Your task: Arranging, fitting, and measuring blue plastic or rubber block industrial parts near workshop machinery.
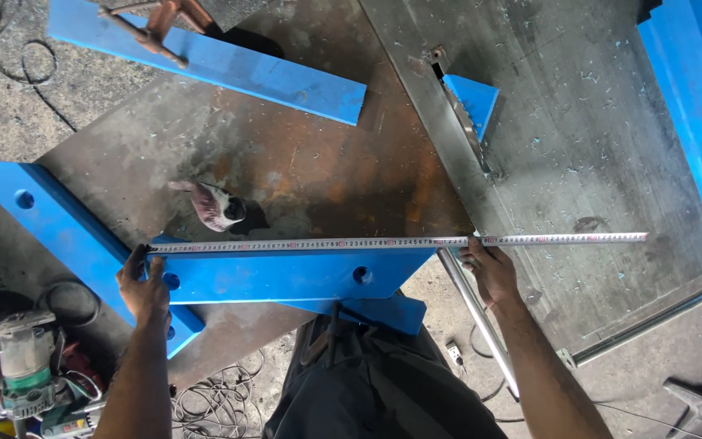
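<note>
A white measuring tape [383,241] runs level along the top edge of a blue painted steel plate [286,272] with two holes. My left hand [143,284] pins the tape's left end at the plate's left corner. My right hand [489,268] pinches the tape just past the plate's pointed right tip; the tape carries on to the right over a grey steel sheet [578,130]. The blue plate lies on a rusty steel table [302,162], across another long blue plate [67,236].
A third blue bar [229,65] with a rusty clamp [156,24] lies at the back. A glove [213,203] rests mid-table. A saw blade [465,114] stands in the grey sheet's slot beside a small blue offcut [474,97]. Power tools [18,366] and cables sit lower left.
</note>
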